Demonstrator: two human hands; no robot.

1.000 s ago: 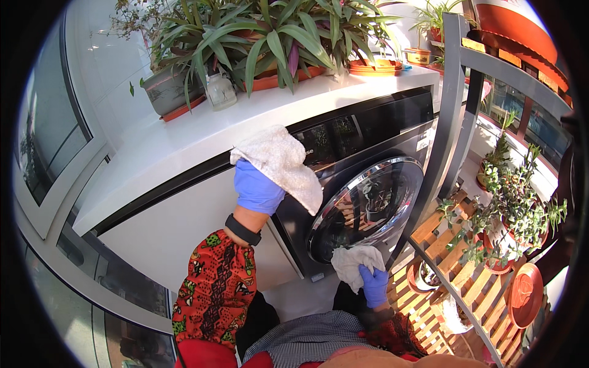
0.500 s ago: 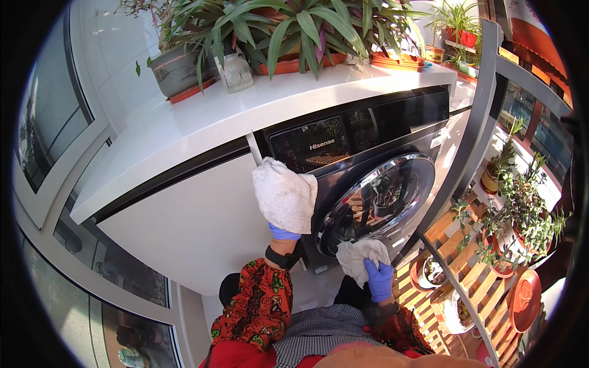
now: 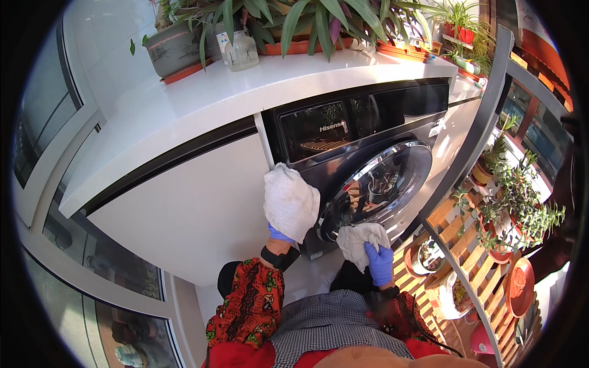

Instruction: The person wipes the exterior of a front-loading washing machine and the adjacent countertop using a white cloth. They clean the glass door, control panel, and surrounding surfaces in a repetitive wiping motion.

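Head view, left hand [image 3: 279,233] grips white cloth [image 3: 289,201] — right hand [image 3: 380,262] grips rag [image 3: 361,239], washer [image 3: 368,159]

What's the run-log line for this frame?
left hand: presses white cloth on washer front | right hand: holds second cloth by door | door: closed

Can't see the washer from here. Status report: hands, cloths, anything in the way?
Left hand presses a white cloth on the washing machine front. Right hand holds a second cloth below the round door. Nothing blocking.
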